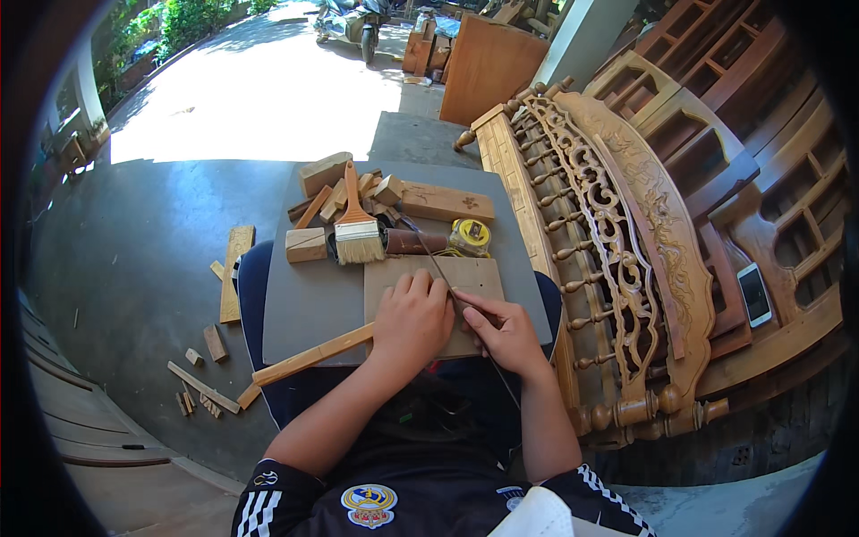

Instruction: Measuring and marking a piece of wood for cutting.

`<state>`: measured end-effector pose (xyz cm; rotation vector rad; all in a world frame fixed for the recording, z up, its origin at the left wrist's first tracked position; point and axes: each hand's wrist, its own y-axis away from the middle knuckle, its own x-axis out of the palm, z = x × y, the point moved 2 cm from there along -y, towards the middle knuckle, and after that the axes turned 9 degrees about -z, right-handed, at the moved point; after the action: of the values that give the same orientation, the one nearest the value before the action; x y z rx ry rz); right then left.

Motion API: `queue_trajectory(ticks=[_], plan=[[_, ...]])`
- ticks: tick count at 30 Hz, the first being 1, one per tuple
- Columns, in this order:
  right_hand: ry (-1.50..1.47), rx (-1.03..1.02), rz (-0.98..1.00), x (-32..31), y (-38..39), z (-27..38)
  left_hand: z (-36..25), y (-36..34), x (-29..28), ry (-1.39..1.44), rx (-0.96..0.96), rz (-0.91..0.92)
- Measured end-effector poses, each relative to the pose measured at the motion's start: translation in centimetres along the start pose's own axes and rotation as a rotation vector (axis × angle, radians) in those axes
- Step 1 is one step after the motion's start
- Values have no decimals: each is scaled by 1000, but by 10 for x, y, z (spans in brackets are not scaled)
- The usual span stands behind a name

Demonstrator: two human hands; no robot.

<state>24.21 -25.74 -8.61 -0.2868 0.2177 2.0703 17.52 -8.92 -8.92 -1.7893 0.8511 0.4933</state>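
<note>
My left hand (413, 315) is closed over the end of a narrow wooden strip (313, 354), which slants out to the lower left past the board's edge. Beside it, my right hand (506, 335) pinches a long, thin dark cord-like piece (436, 258) that runs from the pile down toward my lap; whether it is cord or rod I cannot tell. Both hands rest over a flat piece of wood (385, 285) on a grey board (309, 313) across my lap. Just beyond lie a paintbrush (358, 219) with an orange handle and a yellow tape measure (471, 236).
Wood blocks (309, 244) and a longer plank (447, 202) are piled at the board's far side. Offcuts (215, 344) lie on the floor at left. A carved wooden headboard (599, 224) stands close at right, with a phone (754, 294) on woodwork beyond. A motorbike (353, 25) is parked far off.
</note>
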Motion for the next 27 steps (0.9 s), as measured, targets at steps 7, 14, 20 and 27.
queue_trajectory(ticks=[7, 14, 20, 27], plan=[[103, -55, -52, -1, 2, 0, -1, 1, 1, 3, -2, 0], [138, -134, -66, 2, 3, 1, 0, 2, 2, 17, -7, -2], [9, 16, -40, -2, 2, -3, 0, 1, 1, 18, -11, 10], [-36, -19, -35, -1, 1, -4, 0, 3, 3, 21, -10, -14]])
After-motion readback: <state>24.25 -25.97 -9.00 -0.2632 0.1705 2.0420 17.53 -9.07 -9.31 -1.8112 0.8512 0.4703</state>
